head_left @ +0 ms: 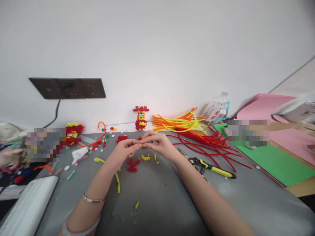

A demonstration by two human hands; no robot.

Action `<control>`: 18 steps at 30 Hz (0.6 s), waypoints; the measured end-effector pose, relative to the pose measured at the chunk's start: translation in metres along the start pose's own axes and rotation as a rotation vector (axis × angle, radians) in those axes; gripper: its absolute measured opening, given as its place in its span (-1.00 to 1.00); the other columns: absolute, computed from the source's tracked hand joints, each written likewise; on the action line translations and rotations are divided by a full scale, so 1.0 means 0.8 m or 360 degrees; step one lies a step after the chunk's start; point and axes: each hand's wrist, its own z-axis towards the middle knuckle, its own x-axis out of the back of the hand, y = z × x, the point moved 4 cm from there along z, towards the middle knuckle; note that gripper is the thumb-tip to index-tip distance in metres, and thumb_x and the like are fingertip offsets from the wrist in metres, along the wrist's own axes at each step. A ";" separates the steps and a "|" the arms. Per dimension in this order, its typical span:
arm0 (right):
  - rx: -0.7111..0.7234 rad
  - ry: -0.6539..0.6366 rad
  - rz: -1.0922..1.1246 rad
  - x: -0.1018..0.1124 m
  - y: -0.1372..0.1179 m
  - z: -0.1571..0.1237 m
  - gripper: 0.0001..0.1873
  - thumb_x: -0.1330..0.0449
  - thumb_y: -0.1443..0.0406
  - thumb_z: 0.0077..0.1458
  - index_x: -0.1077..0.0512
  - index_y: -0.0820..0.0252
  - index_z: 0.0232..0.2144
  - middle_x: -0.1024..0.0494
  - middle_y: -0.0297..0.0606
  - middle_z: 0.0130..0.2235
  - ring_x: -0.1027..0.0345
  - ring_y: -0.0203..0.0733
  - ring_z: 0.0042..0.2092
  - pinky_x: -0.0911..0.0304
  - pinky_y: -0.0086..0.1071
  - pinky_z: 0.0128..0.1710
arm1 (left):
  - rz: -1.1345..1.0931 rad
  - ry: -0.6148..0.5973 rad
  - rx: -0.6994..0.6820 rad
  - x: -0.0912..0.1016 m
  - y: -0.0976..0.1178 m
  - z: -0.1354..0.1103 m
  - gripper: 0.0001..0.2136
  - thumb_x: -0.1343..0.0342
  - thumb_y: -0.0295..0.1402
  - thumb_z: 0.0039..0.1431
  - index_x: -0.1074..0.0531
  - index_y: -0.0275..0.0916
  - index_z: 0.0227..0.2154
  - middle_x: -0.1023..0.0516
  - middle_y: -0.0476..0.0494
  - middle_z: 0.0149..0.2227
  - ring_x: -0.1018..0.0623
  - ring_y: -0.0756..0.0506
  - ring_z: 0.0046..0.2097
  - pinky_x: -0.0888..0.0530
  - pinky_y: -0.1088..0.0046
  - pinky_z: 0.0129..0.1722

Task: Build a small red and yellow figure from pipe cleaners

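Back wall: plain off-white wall [157, 55], with a dark rectangular socket panel [86, 89] and a black cable [58, 108] hanging from it.
Work surface: smooth gray tabletop [162, 203], running up toward the wall.
Left hand [126, 149]: I see its thumb and fingers drawn narrow, tips pinching and meeting those of the other hand.
Right hand [157, 144]: fingers bent and likewise narrowed, tips closed on the same spot.
Held piece: tiny orange-yellow piece [143, 145] between both hands' fingertips, mostly hidden; from my feed I cannot tell its shape.
Just behind the fingertips: small red coiled piece [139, 138].
Nearer side of the hands: short red fuzzy strips [133, 169], and a curved yellow fuzzy piece [146, 158] beside a short yellow fuzzy stick [155, 156].
Fuzzy figure: red-and-yellow pipe-cleaner figure [141, 122] with round eyes, upright near the wall.
Stem bundles: loose yellow and orange fuzzy stems [177, 124], then long red fuzzy stems [211, 146] to my right.
Pliers: black-and-yellow-handled metal pliers [216, 169], lying near the red stems.
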 end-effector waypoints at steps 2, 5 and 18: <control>-0.0012 -0.0004 0.0013 0.000 0.001 0.000 -0.79 -0.26 0.17 0.15 -0.62 0.12 -0.24 -0.47 -0.21 -0.29 -0.34 -0.23 -0.29 -0.27 -0.36 -0.32 | -0.0019 0.0006 0.0006 0.000 0.000 0.000 -0.67 -0.34 -0.11 -0.08 -0.54 -0.30 -0.40 -0.26 0.06 -0.52 -0.13 0.10 -0.52 -0.06 0.52 -0.54; -0.0022 -0.0018 0.0026 -0.001 0.001 0.000 -0.79 -0.25 0.18 0.16 -0.62 0.13 -0.24 -0.48 -0.21 -0.29 -0.33 -0.24 -0.29 -0.26 -0.36 -0.32 | -0.0058 -0.0001 0.0015 -0.001 0.001 0.000 -0.66 -0.36 -0.11 -0.12 -0.54 -0.31 -0.41 -0.27 0.06 -0.52 -0.14 0.10 -0.52 -0.07 0.51 -0.54; -0.0005 -0.0058 0.0084 -0.001 0.000 -0.002 -0.77 -0.21 0.19 0.20 -0.61 0.13 -0.19 -0.49 -0.20 -0.28 -0.34 -0.22 -0.26 -0.25 -0.35 -0.27 | -0.0082 -0.0046 -0.0011 0.000 0.002 0.000 -0.68 -0.34 -0.12 -0.09 -0.53 -0.30 -0.44 -0.21 0.07 -0.56 -0.13 0.09 -0.52 -0.06 0.51 -0.53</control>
